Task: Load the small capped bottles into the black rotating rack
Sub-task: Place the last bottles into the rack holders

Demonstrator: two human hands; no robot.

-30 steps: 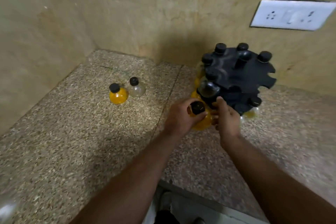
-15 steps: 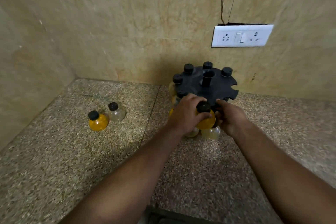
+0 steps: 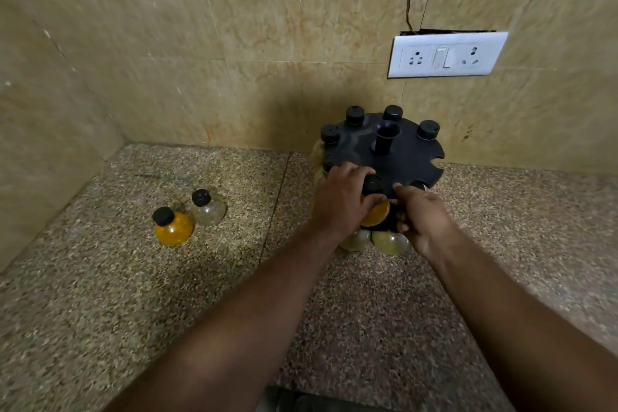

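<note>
The black rotating rack (image 3: pixel 408 150) stands against the back wall, with several black-capped bottles hanging in its rim slots and a few slots open on its right side. My left hand (image 3: pixel 341 201) grips an orange-filled bottle (image 3: pixel 376 216) by its neck, the cap level with the rack's front rim. My right hand (image 3: pixel 421 214) touches the rack's front edge beside that bottle. Two pale bottles (image 3: pixel 388 241) sit below, partly hidden by my hands. On the counter at left stand an orange bottle (image 3: pixel 172 227) and a clear bottle (image 3: pixel 209 209), side by side.
The speckled granite counter (image 3: pixel 133 294) meets beige tiled walls at the left and back. A white switch and socket plate (image 3: pixel 446 55) is fixed to the back wall above the rack.
My left hand has brought the orange bottle up from near the counter to the rack's front rim. My right hand followed to the rim. The camera tilted upward.
</note>
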